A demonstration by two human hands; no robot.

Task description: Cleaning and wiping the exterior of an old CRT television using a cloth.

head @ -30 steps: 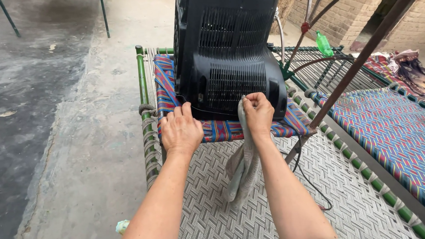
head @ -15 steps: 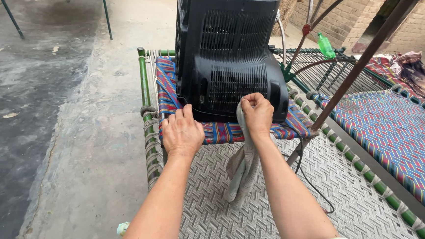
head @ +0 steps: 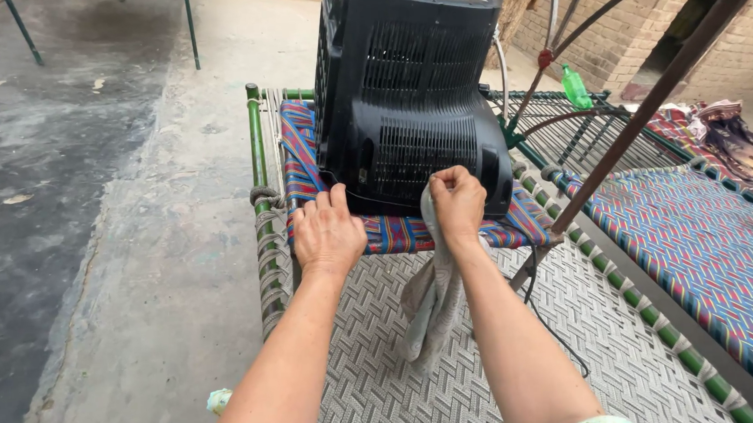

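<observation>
A black boxy television (head: 408, 88) stands with its vented back toward me on a striped woven stool (head: 395, 232). My right hand (head: 456, 205) is closed around a grey cloth (head: 432, 295) and presses its top against the lower back of the television; the rest of the cloth hangs down. My left hand (head: 328, 232) lies flat, fingers apart, on the stool's near edge, its fingertips touching the television's lower left corner.
The stool sits on a grey woven cot (head: 455, 363) with a green rope-wrapped frame (head: 260, 201). A black cable (head: 548, 314) trails over the weave. A second cot with colourful weave (head: 709, 243), a slanted metal pole (head: 648, 99) and a green bottle (head: 574, 86) are to the right. Concrete floor lies left.
My right hand with the cloth has shifted slightly along the television's lower back. My left hand stays on the stool's edge. The view has drifted a little.
</observation>
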